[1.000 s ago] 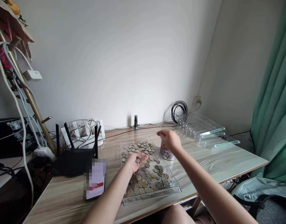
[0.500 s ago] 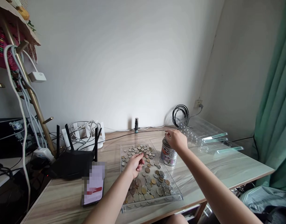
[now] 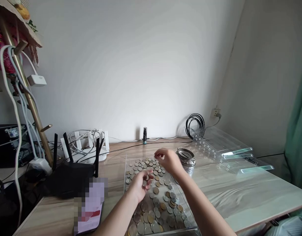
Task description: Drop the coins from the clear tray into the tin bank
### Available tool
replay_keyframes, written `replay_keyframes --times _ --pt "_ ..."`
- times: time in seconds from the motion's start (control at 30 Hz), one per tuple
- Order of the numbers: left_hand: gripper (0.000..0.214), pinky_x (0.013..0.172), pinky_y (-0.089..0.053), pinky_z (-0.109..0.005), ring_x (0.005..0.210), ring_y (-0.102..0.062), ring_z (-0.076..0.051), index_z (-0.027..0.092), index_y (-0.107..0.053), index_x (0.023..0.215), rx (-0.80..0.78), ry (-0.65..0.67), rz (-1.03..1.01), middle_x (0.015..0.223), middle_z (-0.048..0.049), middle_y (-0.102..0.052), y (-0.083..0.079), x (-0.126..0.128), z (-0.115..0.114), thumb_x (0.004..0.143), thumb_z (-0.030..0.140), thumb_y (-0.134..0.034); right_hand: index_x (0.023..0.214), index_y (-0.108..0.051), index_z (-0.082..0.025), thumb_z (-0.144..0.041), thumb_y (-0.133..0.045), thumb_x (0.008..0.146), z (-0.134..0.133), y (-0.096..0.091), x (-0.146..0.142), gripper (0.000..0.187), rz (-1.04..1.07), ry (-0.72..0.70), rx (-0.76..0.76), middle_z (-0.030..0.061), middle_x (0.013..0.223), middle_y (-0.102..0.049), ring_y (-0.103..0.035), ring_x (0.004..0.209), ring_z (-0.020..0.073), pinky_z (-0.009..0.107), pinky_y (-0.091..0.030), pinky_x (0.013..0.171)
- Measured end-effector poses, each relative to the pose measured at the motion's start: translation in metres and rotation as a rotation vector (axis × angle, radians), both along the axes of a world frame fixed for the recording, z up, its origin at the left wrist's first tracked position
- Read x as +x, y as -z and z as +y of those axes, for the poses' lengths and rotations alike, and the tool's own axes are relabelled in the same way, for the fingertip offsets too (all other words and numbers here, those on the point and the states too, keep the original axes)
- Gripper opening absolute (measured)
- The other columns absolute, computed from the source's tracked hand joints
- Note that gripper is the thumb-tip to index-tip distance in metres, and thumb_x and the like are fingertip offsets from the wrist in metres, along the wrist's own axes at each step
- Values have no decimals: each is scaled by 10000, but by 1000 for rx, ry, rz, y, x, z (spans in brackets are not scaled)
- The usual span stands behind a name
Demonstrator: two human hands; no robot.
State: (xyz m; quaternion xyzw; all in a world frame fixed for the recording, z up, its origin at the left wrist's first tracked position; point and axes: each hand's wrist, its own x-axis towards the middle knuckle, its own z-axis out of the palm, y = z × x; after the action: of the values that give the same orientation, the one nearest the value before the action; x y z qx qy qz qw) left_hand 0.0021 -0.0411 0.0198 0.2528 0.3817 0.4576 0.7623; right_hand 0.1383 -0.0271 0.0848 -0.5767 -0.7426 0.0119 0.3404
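Note:
A clear plastic tray [image 3: 125, 168] on the desk holds many loose coins [image 3: 156, 190], silver and gold-coloured. Over its middle, my left hand [image 3: 140, 186] is cupped with the palm turned inward; a coin seems to lie within its curled fingers. Just above and to the right, my right hand [image 3: 168, 160] is closed with its fingertips bent down, slightly blurred. Whether it pinches anything is hidden. Behind my right wrist stands a round patterned tin [image 3: 189, 168], with a dark slot in its lid and its lower part partly covered by my arm.
A phone [image 3: 90, 209] lies left of the tray, beside a black router [image 3: 69, 178]. White routers with tangled cables [image 3: 87, 150] stand behind. A small dark bottle [image 3: 144, 135] is near the wall. Clear acrylic trays [image 3: 225, 154] and a black cable coil [image 3: 195, 126] are at right.
My right hand has moved left and down from the tin's lid to above the tray, near my left hand. My left hand's fingers have loosened a little. The view has shifted slightly.

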Motion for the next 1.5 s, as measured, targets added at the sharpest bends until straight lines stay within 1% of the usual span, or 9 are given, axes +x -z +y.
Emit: replay_keyframes --times 0.1,0.23,0.6,0.73,0.83,0.97,1.1,1.37,1.5 --pt "265 427 -403 -166 519 -565 -99 53 -476 891 -36 11 24 697 -113 -607 0 1 -1 657 -17 -374 732 -625 -240 -270 -475 676 2 -14 33 163 -13 379 150 4 749 -630 -535 730 147 221 -358 560" --pt "316 602 -484 -231 748 -613 -174 52 -422 959 -9 -7 14 851 -176 -609 1 2 -2 669 -50 -349 731 -636 -242 -293 -483 644 6 -12 72 183 -20 635 22 25 732 -629 -531 729 173 241 -338 545" --pt "205 586 -501 -222 721 -618 -187 81 -461 916 -56 60 -39 838 -168 -615 -1 0 -1 717 131 -470 678 -641 -258 -300 -481 624 -3 -4 90 174 -31 635 -8 22 697 -640 -525 748 210 331 -311 670" --pt "227 599 -497 -238 727 -615 -187 79 -470 911 -56 81 -84 846 -175 -606 -1 -1 1 774 247 -405 751 -646 -228 -351 -450 687 -7 -4 77 240 -24 594 213 50 827 -632 -490 840 238 360 -319 711" --pt "328 621 -493 -259 759 -607 -194 80 -479 904 -56 107 -160 860 -174 -593 -1 -1 1 796 359 -344 832 -637 -187 -328 -387 757 -11 1 47 297 42 357 340 73 875 -614 -501 797 186 297 -362 696" --pt "379 666 -485 -290 752 -600 -187 107 -482 902 -36 102 -222 808 -122 -588 -2 -3 1 785 436 -335 797 -647 -215 -322 -444 734 -8 18 7 237 2 -210 -41 29 762 -618 -516 624 121 219 -381 554" --pt "422 642 -482 -291 573 -571 -129 132 -471 948 -18 129 -229 720 -63 -572 -4 -4 1 781 481 -304 701 -657 -190 -296 -545 654 0 37 -6 161 -39 -404 -229 16 683 -611 -518 603 110 203 -368 544" --pt "440 651 -465 -282 675 -595 -170 124 -465 948 -16 158 -224 736 -101 -589 -3 -5 0 783 491 -287 659 -608 -170 -258 -533 653 -4 28 -3 116 112 -380 -199 2 632 -605 -519 588 106 196 -372 524" --pt "429 664 -461 -294 818 -589 -225 116 -450 958 -36 143 -191 852 -163 -603 -3 -5 -1 774 482 -323 751 -615 -214 -338 -457 716 -11 -2 38 204 141 146 183 27 754 -622 -527 674 140 237 -379 578"
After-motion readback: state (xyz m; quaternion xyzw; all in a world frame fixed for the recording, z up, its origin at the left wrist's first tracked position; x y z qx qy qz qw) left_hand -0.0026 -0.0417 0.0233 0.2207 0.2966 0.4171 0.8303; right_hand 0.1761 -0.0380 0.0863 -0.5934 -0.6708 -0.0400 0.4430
